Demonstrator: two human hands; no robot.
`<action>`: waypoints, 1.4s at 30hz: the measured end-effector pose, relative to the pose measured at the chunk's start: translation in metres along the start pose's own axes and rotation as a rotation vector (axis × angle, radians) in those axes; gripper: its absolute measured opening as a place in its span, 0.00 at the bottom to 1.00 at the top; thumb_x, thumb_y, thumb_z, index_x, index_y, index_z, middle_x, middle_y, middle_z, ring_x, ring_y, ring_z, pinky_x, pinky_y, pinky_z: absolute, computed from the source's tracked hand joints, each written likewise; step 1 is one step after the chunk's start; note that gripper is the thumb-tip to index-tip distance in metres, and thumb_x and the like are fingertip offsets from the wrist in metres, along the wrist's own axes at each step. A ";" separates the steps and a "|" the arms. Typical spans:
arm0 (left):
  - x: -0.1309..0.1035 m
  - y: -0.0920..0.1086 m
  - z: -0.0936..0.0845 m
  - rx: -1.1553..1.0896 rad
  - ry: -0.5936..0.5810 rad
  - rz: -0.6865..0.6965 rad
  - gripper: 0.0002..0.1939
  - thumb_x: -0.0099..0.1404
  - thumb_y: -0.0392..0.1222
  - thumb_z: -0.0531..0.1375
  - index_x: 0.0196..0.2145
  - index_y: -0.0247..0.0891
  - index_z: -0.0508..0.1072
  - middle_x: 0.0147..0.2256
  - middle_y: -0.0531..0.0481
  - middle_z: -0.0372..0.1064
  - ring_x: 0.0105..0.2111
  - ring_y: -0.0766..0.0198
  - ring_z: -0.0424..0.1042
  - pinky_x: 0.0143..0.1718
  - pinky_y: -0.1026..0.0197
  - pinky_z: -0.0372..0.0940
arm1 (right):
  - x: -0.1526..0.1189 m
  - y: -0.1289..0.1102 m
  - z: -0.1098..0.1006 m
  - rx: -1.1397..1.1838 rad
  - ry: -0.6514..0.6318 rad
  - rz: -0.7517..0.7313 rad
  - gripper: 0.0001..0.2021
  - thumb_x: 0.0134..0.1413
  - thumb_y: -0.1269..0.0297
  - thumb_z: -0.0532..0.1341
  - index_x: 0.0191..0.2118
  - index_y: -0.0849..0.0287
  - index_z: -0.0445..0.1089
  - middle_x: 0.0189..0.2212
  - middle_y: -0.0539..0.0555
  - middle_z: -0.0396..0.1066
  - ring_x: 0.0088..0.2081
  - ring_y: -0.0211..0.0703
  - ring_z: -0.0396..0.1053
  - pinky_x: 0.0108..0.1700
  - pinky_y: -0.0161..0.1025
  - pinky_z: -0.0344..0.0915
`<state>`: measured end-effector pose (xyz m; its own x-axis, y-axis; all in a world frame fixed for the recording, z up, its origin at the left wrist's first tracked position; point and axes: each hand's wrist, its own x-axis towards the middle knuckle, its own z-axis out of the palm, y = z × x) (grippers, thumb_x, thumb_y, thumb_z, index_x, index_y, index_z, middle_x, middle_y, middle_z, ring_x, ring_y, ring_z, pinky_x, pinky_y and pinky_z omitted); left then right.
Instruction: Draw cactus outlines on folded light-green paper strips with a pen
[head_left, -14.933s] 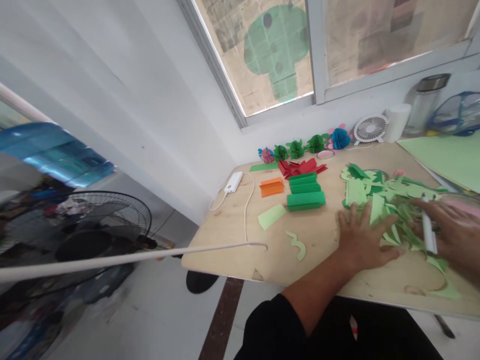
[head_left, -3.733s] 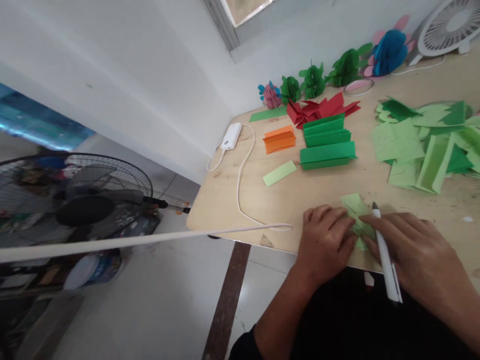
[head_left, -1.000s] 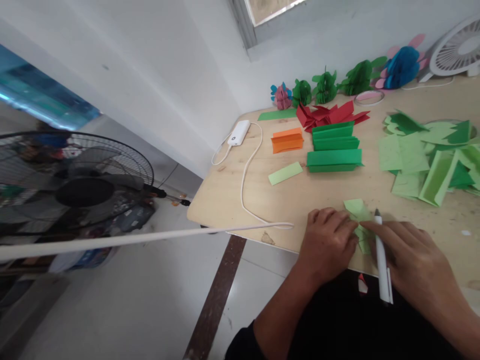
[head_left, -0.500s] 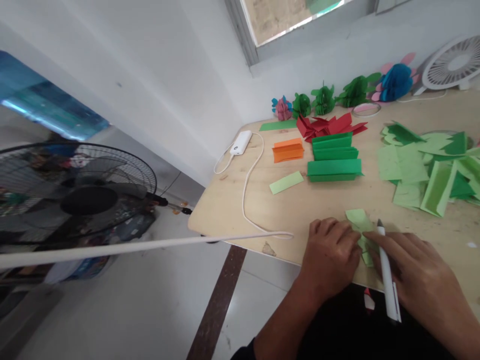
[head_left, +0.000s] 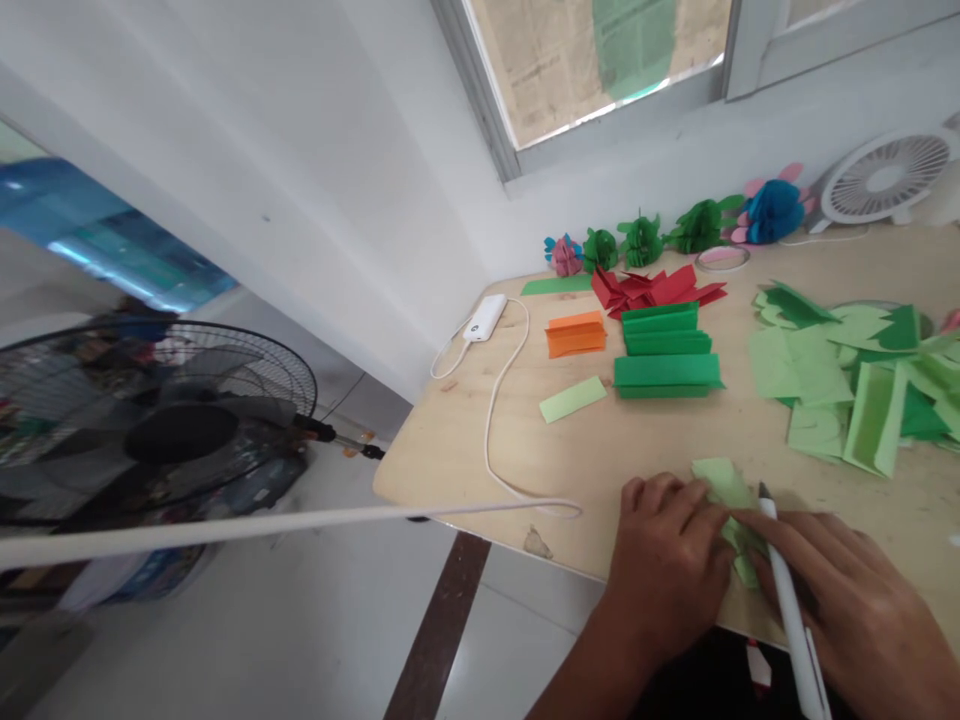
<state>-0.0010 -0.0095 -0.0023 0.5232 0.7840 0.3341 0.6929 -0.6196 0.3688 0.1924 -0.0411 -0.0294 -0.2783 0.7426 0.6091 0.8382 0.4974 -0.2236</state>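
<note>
Near the table's front edge lies a light green paper piece [head_left: 724, 480], partly covered by my fingers. My left hand [head_left: 670, 560] presses on its left side with curled fingers. On its right side my right hand [head_left: 855, 590] holds a white pen [head_left: 787, 600], dark tip pointing up and away, while its fingers touch the paper. Farther back are a light green strip [head_left: 573, 399], folded orange paper [head_left: 576, 334], folded green papers [head_left: 666, 375] and folded red papers [head_left: 652, 290]. A pile of green cut pieces [head_left: 814, 365] spreads at the right.
Paper flower-like figures [head_left: 643, 240] line the wall beside a small white fan [head_left: 885, 178]. A white device [head_left: 486, 317] with a cable [head_left: 489, 430] sits at the table's left. A large black fan [head_left: 180, 415] stands left of the table [head_left: 450, 450].
The camera view has tilted up, so the table and both hands appear lower. Both hands stay at the light green paper, and the pen remains in my right hand.
</note>
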 end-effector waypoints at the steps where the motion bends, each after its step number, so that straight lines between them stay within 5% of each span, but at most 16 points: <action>1: 0.000 0.000 0.001 0.001 0.005 0.001 0.13 0.75 0.44 0.57 0.51 0.40 0.77 0.57 0.48 0.77 0.54 0.53 0.71 0.56 0.46 0.65 | -0.001 0.000 0.001 0.006 0.002 0.002 0.20 0.65 0.66 0.54 0.60 0.53 0.68 0.42 0.56 0.78 0.45 0.52 0.76 0.43 0.48 0.70; 20: -0.003 -0.003 0.005 -0.026 0.043 -0.032 0.12 0.74 0.46 0.57 0.50 0.42 0.76 0.58 0.48 0.75 0.55 0.53 0.70 0.58 0.46 0.66 | -0.002 0.001 0.003 -0.044 0.029 -0.061 0.19 0.65 0.66 0.53 0.57 0.57 0.70 0.44 0.58 0.78 0.45 0.51 0.75 0.43 0.46 0.71; 32: 0.000 0.002 0.008 0.043 0.025 -0.052 0.11 0.76 0.47 0.56 0.47 0.41 0.76 0.58 0.47 0.75 0.54 0.51 0.70 0.55 0.46 0.66 | 0.003 -0.002 -0.003 -0.035 0.029 -0.044 0.23 0.65 0.66 0.53 0.64 0.52 0.65 0.42 0.57 0.78 0.43 0.53 0.75 0.42 0.48 0.70; 42: 0.003 0.005 0.001 0.068 0.017 -0.042 0.12 0.75 0.45 0.57 0.49 0.40 0.76 0.58 0.46 0.75 0.56 0.52 0.69 0.56 0.47 0.65 | 0.024 -0.008 -0.015 0.007 0.082 0.004 0.14 0.69 0.57 0.53 0.50 0.55 0.71 0.38 0.56 0.80 0.37 0.50 0.79 0.39 0.46 0.75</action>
<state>0.0044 -0.0101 0.0000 0.4849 0.8081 0.3344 0.7465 -0.5817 0.3232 0.1864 -0.0335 -0.0017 -0.2352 0.7056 0.6685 0.8356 0.4981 -0.2317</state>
